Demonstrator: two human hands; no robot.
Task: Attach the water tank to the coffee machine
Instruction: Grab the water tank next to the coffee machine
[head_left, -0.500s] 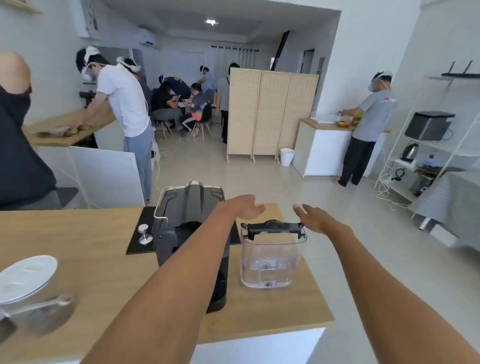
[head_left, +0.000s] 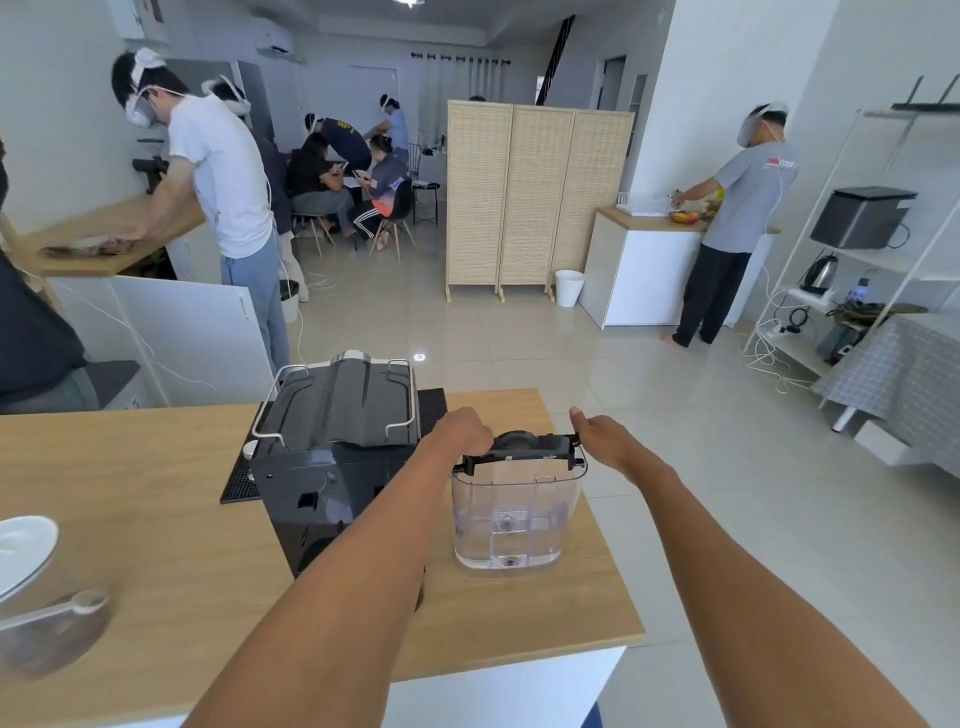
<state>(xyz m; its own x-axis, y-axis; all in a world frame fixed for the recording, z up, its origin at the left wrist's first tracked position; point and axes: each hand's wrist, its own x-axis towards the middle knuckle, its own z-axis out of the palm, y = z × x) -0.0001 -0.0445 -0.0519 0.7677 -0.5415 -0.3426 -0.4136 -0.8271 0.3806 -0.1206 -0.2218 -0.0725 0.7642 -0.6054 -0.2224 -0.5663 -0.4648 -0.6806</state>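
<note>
Both hands grip the water tank (head_left: 514, 512) at its black top: left hand (head_left: 462, 431) clenched on the near-left end, right hand (head_left: 602, 436) on the right end. Tank sits upright on the counter (head_left: 156, 519), coffee machine (head_left: 332, 457) just left of the left hand.

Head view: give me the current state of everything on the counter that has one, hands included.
water tank: upright on the counter, detached from the machine, black lid on, little or no water visible
coffee machine: back facing the camera, tank not attached
left hand: closed on the lid's left end
right hand: closed on the lid's right end
white plate: lying at the counter's left edge
</note>
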